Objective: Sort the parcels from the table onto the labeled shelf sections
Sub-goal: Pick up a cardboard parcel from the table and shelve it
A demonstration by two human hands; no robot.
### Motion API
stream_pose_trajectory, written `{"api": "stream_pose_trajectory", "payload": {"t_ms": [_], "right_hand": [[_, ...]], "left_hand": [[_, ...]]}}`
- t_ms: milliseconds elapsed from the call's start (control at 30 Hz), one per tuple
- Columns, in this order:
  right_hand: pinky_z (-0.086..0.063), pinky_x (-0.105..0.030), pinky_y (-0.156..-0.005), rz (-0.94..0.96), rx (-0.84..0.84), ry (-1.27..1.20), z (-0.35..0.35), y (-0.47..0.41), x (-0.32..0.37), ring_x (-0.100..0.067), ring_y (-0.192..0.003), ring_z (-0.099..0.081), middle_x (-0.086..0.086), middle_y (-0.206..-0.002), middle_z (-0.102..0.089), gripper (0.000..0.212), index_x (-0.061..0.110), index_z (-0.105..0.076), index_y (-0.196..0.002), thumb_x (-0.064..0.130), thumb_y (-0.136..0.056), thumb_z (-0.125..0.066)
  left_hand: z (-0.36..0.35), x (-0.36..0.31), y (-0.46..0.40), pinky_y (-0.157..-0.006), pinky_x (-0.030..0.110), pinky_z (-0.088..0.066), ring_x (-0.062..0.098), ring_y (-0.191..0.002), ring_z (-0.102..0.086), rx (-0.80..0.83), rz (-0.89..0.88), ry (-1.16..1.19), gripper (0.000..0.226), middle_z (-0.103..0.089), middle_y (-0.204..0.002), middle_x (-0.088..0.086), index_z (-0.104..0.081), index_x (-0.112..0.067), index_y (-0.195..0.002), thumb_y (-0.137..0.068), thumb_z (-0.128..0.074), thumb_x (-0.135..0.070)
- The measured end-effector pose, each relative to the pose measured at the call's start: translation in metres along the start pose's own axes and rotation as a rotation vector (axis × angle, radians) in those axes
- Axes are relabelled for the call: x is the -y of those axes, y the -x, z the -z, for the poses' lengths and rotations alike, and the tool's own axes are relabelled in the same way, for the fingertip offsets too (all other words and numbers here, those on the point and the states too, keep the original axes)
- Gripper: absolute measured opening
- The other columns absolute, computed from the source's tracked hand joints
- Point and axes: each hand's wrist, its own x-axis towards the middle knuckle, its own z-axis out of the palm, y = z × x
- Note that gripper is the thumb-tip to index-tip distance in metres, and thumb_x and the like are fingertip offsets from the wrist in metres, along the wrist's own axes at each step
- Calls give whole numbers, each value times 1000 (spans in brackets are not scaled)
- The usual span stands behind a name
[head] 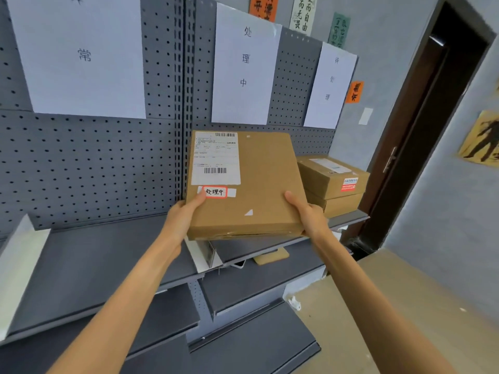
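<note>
Even, soft indoor light on my view, no harsh glare, faint shadow under the flat brown cardboard parcel (pixel 244 184) I hold, wide-angle bending at the edges, dark brown doorway (pixel 421 125) dim, small label print blurred, slight overall softness

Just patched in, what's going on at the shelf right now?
A person is holding a flat cardboard parcel with both hands, the left hand at its near left corner and the right hand at its near right edge. The parcel's red-bordered sticker reads 处理中, matching the sheet on the pegboard right behind it. The parcel is held over that section's shelf; whether it touches yet is unclear. Two stacked boxes sit in the section to the right.
</note>
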Motion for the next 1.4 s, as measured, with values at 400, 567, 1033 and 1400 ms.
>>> {"api": "stream_pose_trajectory", "payload": {"t_ms": [400, 567, 1033, 1400], "right_hand": [[-50, -31, -65, -39, 195, -1, 2, -114, -22, -17, -87, -66, 0, -100, -70, 43, 23, -64, -96, 60, -75, -69], [-46, -26, -55, -64, 284, 8, 4, -160, -38, -14, -81, -66, 1, -97, -69, 52, 17, -65, -106, 60, -76, -67], [-51, -34, -76, -188, 487, 48, -3, -236, -91, -21, -94, -65, -4, -107, -67, 65, 14, -61, -115, 62, -71, -71], [-46, -38, -91, -238, 574, 75, -14, -250, -109, -23, -102, -59, -4, -111, -60, 75, 12, -51, -126, 62, -74, -69]], "left_hand": [[-42, 24, -55, -92, 36, -48, 19, -107, -59, -172, 58, -106, 62, -61, -120, 0, -46, -18, -130, -83, -64, -54], [-65, 31, -73, -87, 33, -50, 19, -103, -62, -274, 82, -95, 60, -65, -117, 1, -51, -14, -130, -85, -65, -50], [-104, 77, -103, -103, 45, -45, 28, -112, -60, -487, 216, -2, 63, -64, -124, 8, -52, -13, -134, -84, -67, -49], [-104, 89, -113, -56, 29, -48, 20, -76, -64, -619, 243, 21, 38, -66, -83, -1, -55, -20, -109, -83, -71, -42]]}}
